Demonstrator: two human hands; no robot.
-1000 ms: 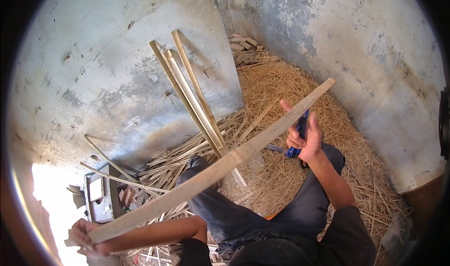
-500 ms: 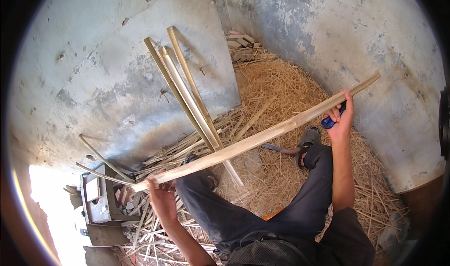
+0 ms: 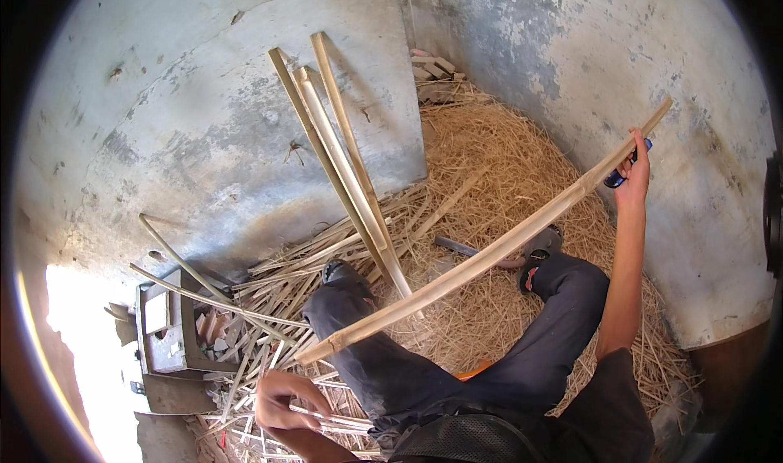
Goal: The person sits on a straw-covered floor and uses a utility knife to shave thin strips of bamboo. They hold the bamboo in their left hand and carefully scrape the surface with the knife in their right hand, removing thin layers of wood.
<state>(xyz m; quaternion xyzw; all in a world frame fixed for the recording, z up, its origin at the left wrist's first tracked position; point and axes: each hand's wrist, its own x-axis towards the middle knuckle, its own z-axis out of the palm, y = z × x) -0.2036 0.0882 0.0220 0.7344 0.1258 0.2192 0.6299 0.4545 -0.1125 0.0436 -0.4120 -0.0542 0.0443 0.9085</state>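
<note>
Lower left: our left hand (image 3: 285, 399), released, fingers curled, just below long pale strip (image 3: 489, 256). Strip slants across middle to right, where our right hand (image 3: 636, 166) grasps it and blue tool (image 3: 613, 180). Beyond, upper left, more strips (image 3: 342, 161) lean against wall (image 3: 196, 112).

- Long strip (image 3: 489, 254): looked wooden, smooth, matt.
- Blue tool (image 3: 613, 181): appeared plastic, glossy.
- Leaning strips (image 3: 330, 137): looked wooden, smooth, slightly glossy.
- Trousers (image 3: 542, 341): were matt cloth.
- Wall (image 3: 571, 55): looked rough, flaking.
- Straw heap (image 3: 489, 145): looked coarse, matt.
</note>
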